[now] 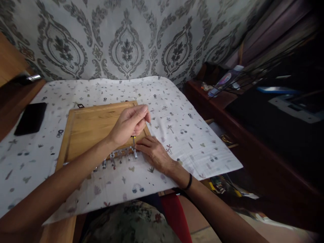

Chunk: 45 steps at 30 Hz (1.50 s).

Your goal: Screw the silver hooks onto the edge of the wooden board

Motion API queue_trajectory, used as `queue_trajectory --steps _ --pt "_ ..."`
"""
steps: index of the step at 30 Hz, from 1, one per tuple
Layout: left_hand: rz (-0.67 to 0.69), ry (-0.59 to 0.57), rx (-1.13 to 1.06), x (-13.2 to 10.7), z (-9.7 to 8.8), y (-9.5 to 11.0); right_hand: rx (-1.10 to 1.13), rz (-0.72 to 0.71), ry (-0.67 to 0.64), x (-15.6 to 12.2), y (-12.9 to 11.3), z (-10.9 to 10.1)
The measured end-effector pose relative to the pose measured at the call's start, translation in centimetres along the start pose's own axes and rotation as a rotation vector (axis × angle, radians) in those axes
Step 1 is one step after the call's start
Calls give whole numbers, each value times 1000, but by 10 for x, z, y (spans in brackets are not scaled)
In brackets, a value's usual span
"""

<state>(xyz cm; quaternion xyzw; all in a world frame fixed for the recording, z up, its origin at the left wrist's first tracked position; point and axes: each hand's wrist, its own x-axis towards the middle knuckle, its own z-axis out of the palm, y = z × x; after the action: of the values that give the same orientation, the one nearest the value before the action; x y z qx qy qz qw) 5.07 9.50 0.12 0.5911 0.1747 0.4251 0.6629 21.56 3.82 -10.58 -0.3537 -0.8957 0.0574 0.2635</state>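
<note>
My left hand (131, 124) is a closed fist around a screwdriver (133, 141). Its handle is hidden in the fist; a yellow and black part and the thin shaft show below, pointing down. The tip meets a small metal hook (135, 154) on the near edge of a framed wooden board (93, 126). My right hand (155, 152) lies low at the board's near right corner, fingers together and fingertips against that hook; its thumb is hidden. More metal hooks (112, 158) line the same edge to the left, partly behind my left forearm.
A white patterned cloth (177, 135) covers the table. A black phone (30, 118) lies at the left. On the right, a dark red desk (217, 108) carries a bottle (225, 81), cables and a blue object (277, 90). A patterned curtain (126, 40) hangs behind.
</note>
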Motion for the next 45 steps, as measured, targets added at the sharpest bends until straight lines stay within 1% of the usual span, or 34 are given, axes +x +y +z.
queue_trajectory --steps 4,8,13,20,25,30,34,38,41,45 --pt "-16 -70 -16 2 0 1 89 50 8 0 0 1" --pt "-10 -90 -12 1 1 1 170 76 28 0 1 2" --pt "2 -70 -4 -2 0 0 195 84 32 0 1 3" --pt "33 -2 57 -7 4 -1 278 90 66 3 0 0" --pt "22 8 73 -8 9 -3 297 113 30 6 -1 -4" --pt "10 3 75 -8 11 -5 374 97 -18 15 6 -12" --pt "13 4 84 -8 11 -8 492 36 -135 29 16 -21" --pt "13 4 78 -7 12 -8 560 31 -227 39 24 -24" --pt "15 1 74 -7 12 -7 565 47 -243 40 25 -24" --pt "16 7 77 -8 11 -8 552 97 -204 36 22 -21"
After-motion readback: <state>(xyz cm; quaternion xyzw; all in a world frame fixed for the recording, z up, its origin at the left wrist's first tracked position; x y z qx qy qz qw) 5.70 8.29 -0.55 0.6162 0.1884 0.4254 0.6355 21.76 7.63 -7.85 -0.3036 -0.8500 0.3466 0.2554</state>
